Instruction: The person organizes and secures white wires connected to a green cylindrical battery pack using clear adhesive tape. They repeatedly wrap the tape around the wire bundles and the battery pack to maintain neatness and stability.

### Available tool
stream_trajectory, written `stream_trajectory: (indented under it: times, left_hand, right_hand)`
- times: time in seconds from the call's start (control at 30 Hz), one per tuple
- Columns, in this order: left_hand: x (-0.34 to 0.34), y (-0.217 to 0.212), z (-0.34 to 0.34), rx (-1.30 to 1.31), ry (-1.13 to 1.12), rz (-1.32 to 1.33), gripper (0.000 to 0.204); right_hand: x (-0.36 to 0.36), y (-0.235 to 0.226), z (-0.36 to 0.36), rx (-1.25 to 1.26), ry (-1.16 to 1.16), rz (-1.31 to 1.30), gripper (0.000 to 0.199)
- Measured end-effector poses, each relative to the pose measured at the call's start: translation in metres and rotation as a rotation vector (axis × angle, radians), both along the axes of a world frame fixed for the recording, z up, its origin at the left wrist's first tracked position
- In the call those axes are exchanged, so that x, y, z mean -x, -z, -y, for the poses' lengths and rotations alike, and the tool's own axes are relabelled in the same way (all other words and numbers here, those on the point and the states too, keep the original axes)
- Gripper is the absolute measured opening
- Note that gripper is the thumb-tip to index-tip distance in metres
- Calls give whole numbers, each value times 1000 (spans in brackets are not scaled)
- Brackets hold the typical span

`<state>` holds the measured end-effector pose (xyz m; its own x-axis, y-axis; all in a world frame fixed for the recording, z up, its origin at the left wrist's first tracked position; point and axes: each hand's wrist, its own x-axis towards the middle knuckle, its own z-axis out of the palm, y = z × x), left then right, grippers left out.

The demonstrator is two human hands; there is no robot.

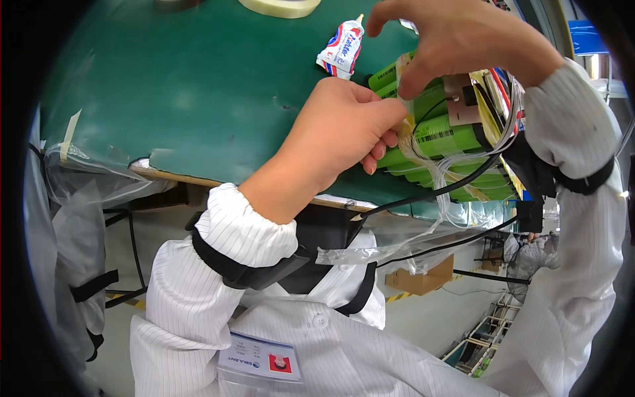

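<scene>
A battery pack of green cylindrical cells (436,134) lies on the table's right side, with thin pale wires (456,161) and a black cable (423,196) across it. My left hand (337,129) is closed at the pack's left side, thumb and fingers pressed together beside a translucent yellowish strip (411,142). What those fingertips pinch, if anything, is too small to make out. Over the far end of the pack, my right hand (456,40) is open, its thumb and forefinger wide apart. The right thumb comes down near the strip's upper part.
A white tube with red and blue print (342,49) lies beyond my left hand. A cream tape roll (281,5) sits at the table's far edge. Plastic sheeting (397,245) hangs off the near edge of the green table (178,86). A cardboard box (421,276) stands below.
</scene>
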<state>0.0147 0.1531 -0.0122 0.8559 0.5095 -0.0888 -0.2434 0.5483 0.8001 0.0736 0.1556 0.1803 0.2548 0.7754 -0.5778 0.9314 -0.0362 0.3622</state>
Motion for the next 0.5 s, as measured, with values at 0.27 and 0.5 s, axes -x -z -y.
stream_trajectory:
  times: [0.27, 0.5]
  left_hand:
    - [-3, -5, -4, -15, 13, -3, 20]
    - [-4, -8, -4, -19, 9, -31, 21]
  right_hand:
    - [-15, 9, -8, 52, -137, -40, 90]
    - [-11, 9, -12, 104, -50, 47, 91]
